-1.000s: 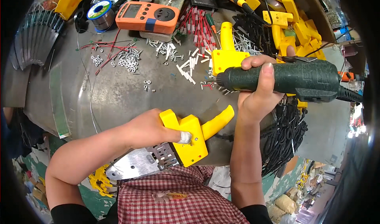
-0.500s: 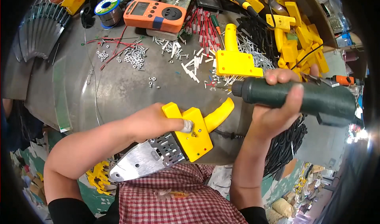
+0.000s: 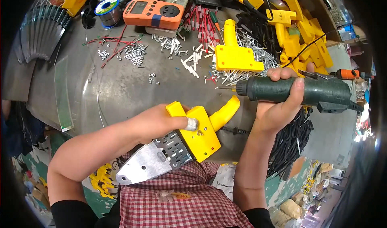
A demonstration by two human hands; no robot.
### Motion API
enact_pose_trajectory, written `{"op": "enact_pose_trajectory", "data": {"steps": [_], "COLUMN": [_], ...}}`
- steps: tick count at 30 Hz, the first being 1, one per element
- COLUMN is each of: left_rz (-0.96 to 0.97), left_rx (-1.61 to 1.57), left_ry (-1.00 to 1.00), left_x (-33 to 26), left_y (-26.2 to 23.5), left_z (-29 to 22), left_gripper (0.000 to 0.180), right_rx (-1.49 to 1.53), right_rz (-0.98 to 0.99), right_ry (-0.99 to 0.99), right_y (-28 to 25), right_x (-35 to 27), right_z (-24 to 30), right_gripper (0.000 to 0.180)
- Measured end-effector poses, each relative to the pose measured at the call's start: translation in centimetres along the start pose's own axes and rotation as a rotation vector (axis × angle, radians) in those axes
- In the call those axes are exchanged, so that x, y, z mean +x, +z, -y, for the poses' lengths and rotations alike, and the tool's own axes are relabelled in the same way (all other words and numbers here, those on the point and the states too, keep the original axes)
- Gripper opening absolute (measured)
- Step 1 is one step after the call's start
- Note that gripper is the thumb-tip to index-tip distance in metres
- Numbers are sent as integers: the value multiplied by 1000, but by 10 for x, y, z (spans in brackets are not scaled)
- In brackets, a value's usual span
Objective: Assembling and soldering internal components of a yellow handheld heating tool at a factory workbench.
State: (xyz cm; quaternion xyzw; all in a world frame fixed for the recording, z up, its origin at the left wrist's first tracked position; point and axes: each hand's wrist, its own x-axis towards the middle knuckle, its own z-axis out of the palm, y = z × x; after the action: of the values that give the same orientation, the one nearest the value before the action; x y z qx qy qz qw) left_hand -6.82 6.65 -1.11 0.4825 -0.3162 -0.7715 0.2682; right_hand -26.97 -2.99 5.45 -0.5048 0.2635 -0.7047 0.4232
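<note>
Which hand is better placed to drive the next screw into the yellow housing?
Likely the right hand: it grips the dark green electric screwdriver, bit toward the yellow plastic housing, which the left hand steadies.

Glossy, smooth yellow plastic on the housing of the yellow plastic-bodied tool [image 3: 200, 133]; bare, brushed silvery metal on its flat blade and slotted guard. Matt, slightly grainy dark green plastic on the green cylindrical electric screwdriver [image 3: 298, 91]. Dull, scuffed grey sheet metal on the worn metal worktop [image 3: 121, 95]. Soft woven cloth in the red-and-white checked garment [image 3: 181, 204]. Shiny orange plastic on the orange rectangular meter [image 3: 152, 13].
</note>
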Motion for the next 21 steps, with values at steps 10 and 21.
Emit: {"op": "enact_pose_trajectory", "data": {"steps": [10, 21], "left_rz": [-64, -63], "left_rx": [-262, -209], "left_ry": [-63, -145], "left_x": [0, 1], "left_y": [2, -3], "left_z": [-8, -8], "left_gripper": [46, 46], "right_rx": [336, 140], "right_rz": [328, 263], "right_ry": [6, -20], "right_y": [2, 26], "right_x": [-26, -51], "right_z": [43, 49], "right_gripper": [66, 80]}}
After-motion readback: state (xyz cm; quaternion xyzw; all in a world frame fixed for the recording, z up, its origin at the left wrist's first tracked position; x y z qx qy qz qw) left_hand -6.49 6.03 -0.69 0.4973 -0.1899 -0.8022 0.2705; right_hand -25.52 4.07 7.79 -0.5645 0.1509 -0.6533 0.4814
